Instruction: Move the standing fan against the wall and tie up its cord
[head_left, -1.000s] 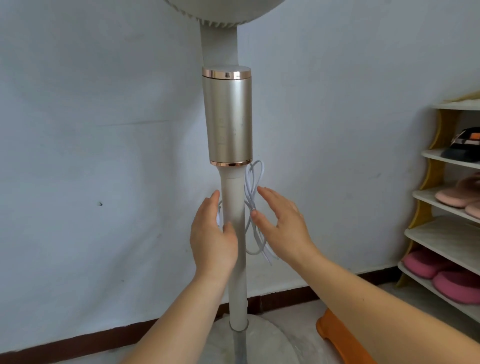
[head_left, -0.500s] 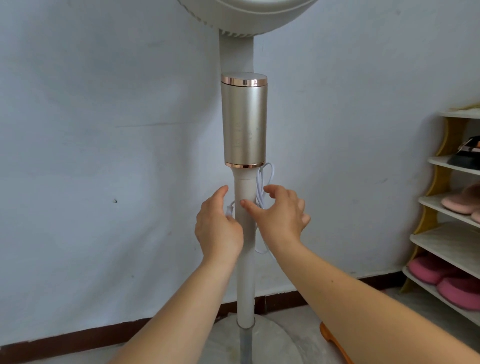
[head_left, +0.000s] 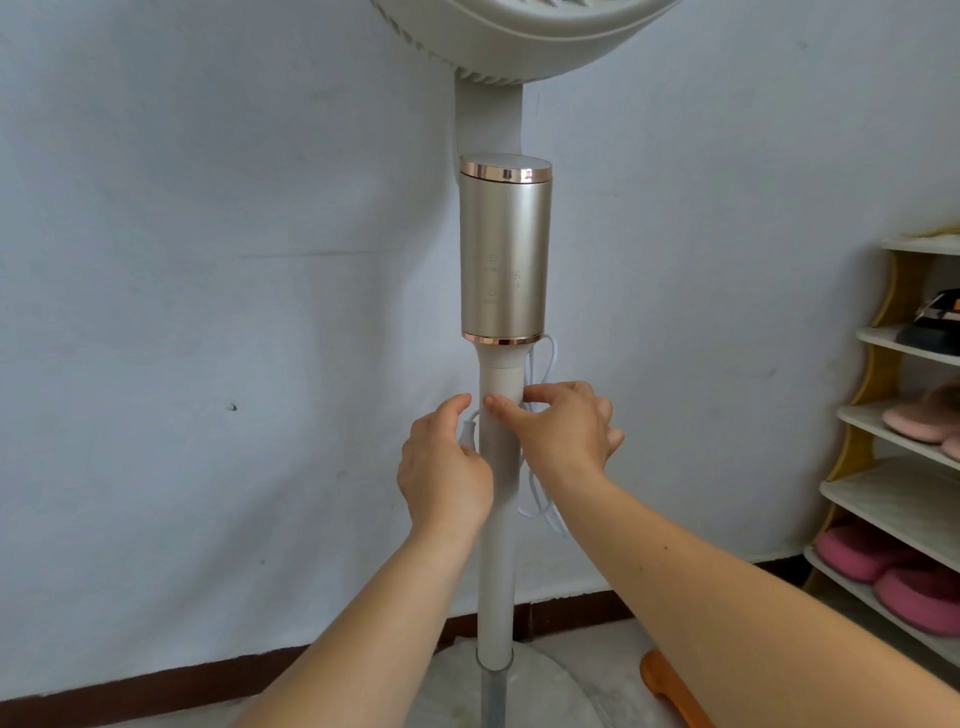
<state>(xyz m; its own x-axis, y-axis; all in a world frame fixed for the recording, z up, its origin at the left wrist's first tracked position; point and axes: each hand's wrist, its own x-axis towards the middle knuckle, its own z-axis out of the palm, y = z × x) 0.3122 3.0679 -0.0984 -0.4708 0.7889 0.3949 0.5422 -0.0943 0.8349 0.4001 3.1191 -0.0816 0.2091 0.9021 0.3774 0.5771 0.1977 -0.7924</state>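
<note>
White cord (head_left: 540, 364): bunched in loops just right of the pole (head_left: 496, 519), behind the right hand (head_left: 563, 431).
Change: both hands have closed in on the pole since a second ago.
Left hand (head_left: 444, 467): pinching the cord's end.
Right hand: fingers curled on the loops, thumb against the pole.
Fan (head_left: 501, 249): upright near the wall (head_left: 208, 260).
Meaning: placing looks done; tying probably under way.
Writing: faint marks on the gold cylinder, unreadable.

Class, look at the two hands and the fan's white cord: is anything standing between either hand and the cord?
Nothing visible does. The left hand and right hand are already at the cord, one on each side of the fan pole, just below the gold cylinder. The pole is only what the cord goes around.
</note>
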